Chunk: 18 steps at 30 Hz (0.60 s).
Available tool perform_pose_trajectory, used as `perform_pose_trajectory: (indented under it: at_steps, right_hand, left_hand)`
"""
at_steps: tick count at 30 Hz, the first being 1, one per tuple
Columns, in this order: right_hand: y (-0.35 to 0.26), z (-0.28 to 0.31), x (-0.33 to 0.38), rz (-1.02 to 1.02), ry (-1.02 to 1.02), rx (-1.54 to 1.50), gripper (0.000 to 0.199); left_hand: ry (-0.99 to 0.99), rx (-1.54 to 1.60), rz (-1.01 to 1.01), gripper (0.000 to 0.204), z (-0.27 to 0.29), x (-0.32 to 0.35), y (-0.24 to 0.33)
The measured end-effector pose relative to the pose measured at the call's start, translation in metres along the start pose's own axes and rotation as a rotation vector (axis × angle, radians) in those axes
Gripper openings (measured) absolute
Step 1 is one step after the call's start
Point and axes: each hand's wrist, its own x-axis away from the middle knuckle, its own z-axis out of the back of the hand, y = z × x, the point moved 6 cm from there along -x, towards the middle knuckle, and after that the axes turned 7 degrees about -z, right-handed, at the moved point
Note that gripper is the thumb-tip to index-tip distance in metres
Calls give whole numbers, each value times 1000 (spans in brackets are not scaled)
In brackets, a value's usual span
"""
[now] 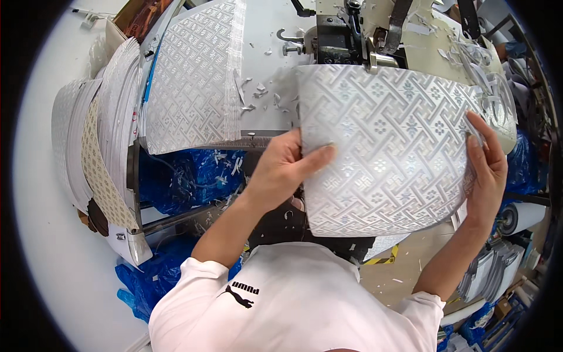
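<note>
Between my two hands is a silvery-white patterned sheet [381,158] with interlocking bands and small flower motifs. My left hand [296,159] grips its left edge, thumb on top and fingers hidden underneath. At the right edge my right hand [485,158] is closed on the sheet, its fingers along the rim. The sheet's far edge lies by the metal roller [384,61] of a dark machine head [340,36]. To the left, a fanned stack of similar patterned sheets [190,76] rests on the table.
Paper scraps [261,91] lie between stack and machine. More curved sheets [111,117] stand at the far left, one of them gold-patterned [97,152]. Blue plastic bags [190,176] are below the table edge. At the right are trimmed strips [489,88], a roll [519,217] and paper bundles [492,267].
</note>
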Motion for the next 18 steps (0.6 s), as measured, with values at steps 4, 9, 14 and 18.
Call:
perform_pose_trajectory:
  at_steps: [4, 9, 14, 18]
  right_hand:
    - [-1, 55, -9, -15, 14, 76, 32]
    - [-54, 93, -6, 306, 270, 467, 32]
    - [-125, 28, 17, 635, -116, 809, 33]
    - [-144, -17, 51, 659, -733, 802, 34]
  left_hand:
    - [-183, -82, -41, 36, -47, -25, -10]
    - [-245, 76, -210, 28, -107, -44, -8]
    - [-564, -658, -578, 34, -124, -5, 25]
    - [-635, -734, -832, 36, -93, 40, 53]
